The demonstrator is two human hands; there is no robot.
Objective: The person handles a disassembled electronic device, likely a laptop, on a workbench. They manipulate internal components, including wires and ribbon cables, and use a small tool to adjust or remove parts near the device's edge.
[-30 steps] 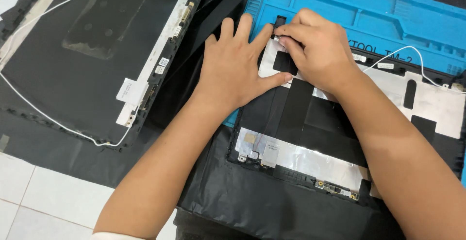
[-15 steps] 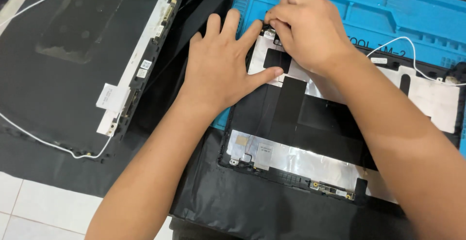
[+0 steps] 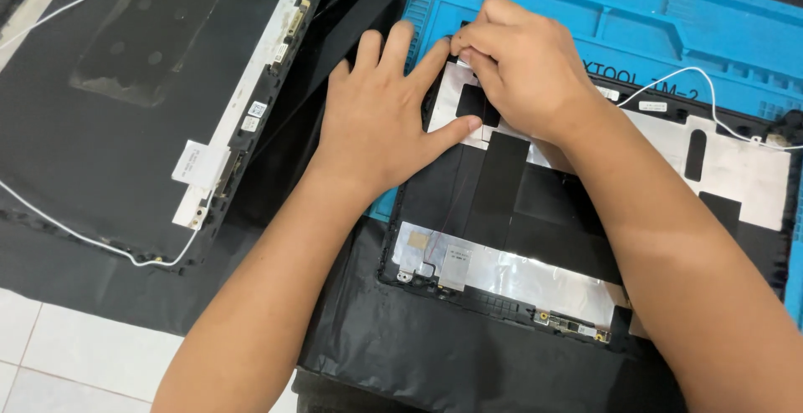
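The left hand lies flat and open, fingers spread, palm down on the upper left corner of a black plastic laptop lid cover lined with silver foil patches. Its thumb points to the right across the foil. The right hand is curled just beside it, touching the left index finger. Its fingertips are pinched together at the top edge of the cover; they seem to hold something small there, but what it is I cannot tell, because the fingers hide it.

The cover rests partly on a blue moulded repair mat with compartments and partly on a black plastic sheet. A thin white cable runs over the right part of the cover, from the right wrist toward the mat. On the lower edge of the cover sits a small narrow circuit strip.

To the left, well apart from both hands, lies a 2nd large dark flat display panel with a white cable along its lower edge. White floor tiles show at the lower left.
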